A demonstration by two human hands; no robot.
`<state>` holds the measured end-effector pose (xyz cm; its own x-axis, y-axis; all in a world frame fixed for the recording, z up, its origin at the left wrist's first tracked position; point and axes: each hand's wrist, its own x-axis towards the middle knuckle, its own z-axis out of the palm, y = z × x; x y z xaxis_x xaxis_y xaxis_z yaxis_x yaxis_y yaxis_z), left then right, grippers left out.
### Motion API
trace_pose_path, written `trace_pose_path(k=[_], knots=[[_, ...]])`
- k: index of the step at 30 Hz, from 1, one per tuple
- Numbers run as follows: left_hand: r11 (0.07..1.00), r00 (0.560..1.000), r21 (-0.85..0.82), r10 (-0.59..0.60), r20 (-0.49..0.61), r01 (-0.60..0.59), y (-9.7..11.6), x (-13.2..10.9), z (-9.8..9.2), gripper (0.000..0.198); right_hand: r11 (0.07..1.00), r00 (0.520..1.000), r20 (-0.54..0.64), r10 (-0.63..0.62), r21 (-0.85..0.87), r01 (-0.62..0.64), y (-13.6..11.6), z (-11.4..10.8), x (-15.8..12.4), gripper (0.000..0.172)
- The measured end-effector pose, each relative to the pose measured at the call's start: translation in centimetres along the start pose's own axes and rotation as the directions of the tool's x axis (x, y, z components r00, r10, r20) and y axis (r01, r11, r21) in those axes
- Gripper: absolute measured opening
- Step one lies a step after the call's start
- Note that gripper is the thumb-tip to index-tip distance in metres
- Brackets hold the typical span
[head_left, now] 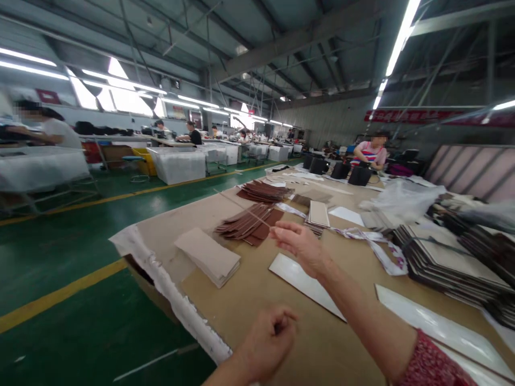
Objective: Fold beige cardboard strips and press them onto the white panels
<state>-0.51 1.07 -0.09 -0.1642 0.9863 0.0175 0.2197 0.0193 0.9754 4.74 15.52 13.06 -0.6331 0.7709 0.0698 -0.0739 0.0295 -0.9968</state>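
Note:
My right hand reaches out over the table, its fingertips pinched on a thin, pale strip that points away to the upper left. Closer to me, my left hand is curled above the brown board; whether anything lies inside its fingers is hidden. Beneath my right wrist lies a glossy white panel. A stack of beige sheets rests to the left, with fanned brown pieces behind it.
Stacked dark-edged boards and white-purple ribbon occupy the right side, near another glossy panel. The table's cloth-covered edge runs along the left. A co-worker stands at the far end beside black upright pieces.

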Motion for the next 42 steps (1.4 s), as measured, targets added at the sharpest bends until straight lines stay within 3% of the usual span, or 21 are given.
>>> trace_pose_path(k=[4, 6, 8, 10, 14, 18, 22, 25, 30, 32, 34, 36, 38, 39, 40, 42], knots=[[1.0, 1.0, -0.025, -0.002, -0.016, 0.002, 1.2, 0.3, -0.9, 0.03, 0.969, 0.993, -0.116, -0.018, 0.243, 0.045, -3.2, -8.1, -6.2, 0.042], [0.989, 0.997, 0.125, 0.079, 0.004, -0.079, 2.2, 1.5, -1.4, 0.028, 0.961, 0.98, -0.2, -0.015, 0.267, 0.07, -3.9, -11.2, -9.7, 0.044], [0.89, 0.968, 0.381, 0.223, 0.115, -0.25, 3.2, 3.6, -1.5, 0.03, 0.958, 0.963, -0.269, 0.004, 0.277, 0.073, -3.9, -13.4, -13.1, 0.047], [0.718, 0.913, 0.564, 0.313, 0.264, -0.409, 3.7, 6.4, -1.2, 0.039, 0.96, 0.949, -0.313, 0.02, 0.273, 0.069, -3.6, -14.7, -16.3, 0.05], [0.598, 0.871, 0.644, 0.219, 0.441, -0.477, 3.3, 11.8, 0.2, 0.072, 0.965, 0.926, -0.377, -0.013, 0.238, 0.11, -2.8, -16.2, -21.5, 0.048], [0.513, 0.828, 0.685, 0.097, 0.552, -0.517, 3.0, 14.4, 1.1, 0.085, 0.964, 0.905, -0.42, -0.067, 0.207, 0.167, -1.8, -17.0, -25.0, 0.046], [0.45, 0.781, 0.682, 0.059, 0.622, -0.577, 3.0, 14.5, 1.2, 0.08, 0.924, 0.894, -0.447, -0.002, 0.341, 0.172, -0.5, -17.2, -26.3, 0.046], [0.421, 0.775, 0.69, 0.054, 0.629, -0.589, 1.9, 13.7, 0.7, 0.078, 0.885, 0.895, -0.446, 0.012, 0.422, 0.198, 0.3, -17.3, -26.4, 0.049], [0.454, 0.755, 0.641, 0.119, 0.645, -0.619, -0.3, 10.1, -0.9, 0.076, 0.934, 0.903, -0.429, -0.024, 0.314, 0.173, 0.2, -16.0, -26.3, 0.044], [0.485, 0.743, 0.61, 0.137, 0.655, -0.627, -0.5, 8.3, -1.6, 0.076, 0.965, 0.914, -0.406, -0.025, 0.228, 0.128, 0.1, -15.3, -26.2, 0.047], [0.56, 0.764, 0.572, 0.189, 0.617, -0.6, 0.1, 6.7, -1.9, 0.078, 0.983, 0.927, -0.375, -0.015, 0.165, 0.083, 0.3, -14.6, -26.0, 0.051], [0.734, 0.837, 0.47, 0.243, 0.491, -0.489, 1.7, 5.3, -1.7, 0.082, 0.992, 0.944, -0.331, -0.004, 0.116, 0.045, 0.8, -14.1, -25.8, 0.054], [0.946, 0.915, 0.159, 0.217, 0.34, -0.284, 3.9, 4.1, -1.1, 0.085, 0.999, 0.962, -0.271, 0.016, 0.053, -0.002, 1.4, -13.6, -25.7, 0.058], [0.975, 0.929, -0.114, 0.218, 0.298, -0.193, 5.1, 3.7, -0.6, 0.083, 0.999, 0.97, -0.24, 0.035, 0.012, -0.033, 1.7, -13.4, -25.6, 0.061], [0.933, 0.94, -0.341, 0.21, 0.269, -0.111, 6.2, 3.3, -0.2, 0.077, 0.997, 0.976, -0.211, 0.057, -0.032, -0.065, 2.0, -13.2, -25.6, 0.064], [0.81, 0.973, -0.585, 0.163, 0.163, -0.038, 8.1, 2.6, 0.4, 0.061, 0.986, 0.981, -0.164, 0.1, -0.114, -0.12, 2.4, -12.8, -25.6, 0.067]])
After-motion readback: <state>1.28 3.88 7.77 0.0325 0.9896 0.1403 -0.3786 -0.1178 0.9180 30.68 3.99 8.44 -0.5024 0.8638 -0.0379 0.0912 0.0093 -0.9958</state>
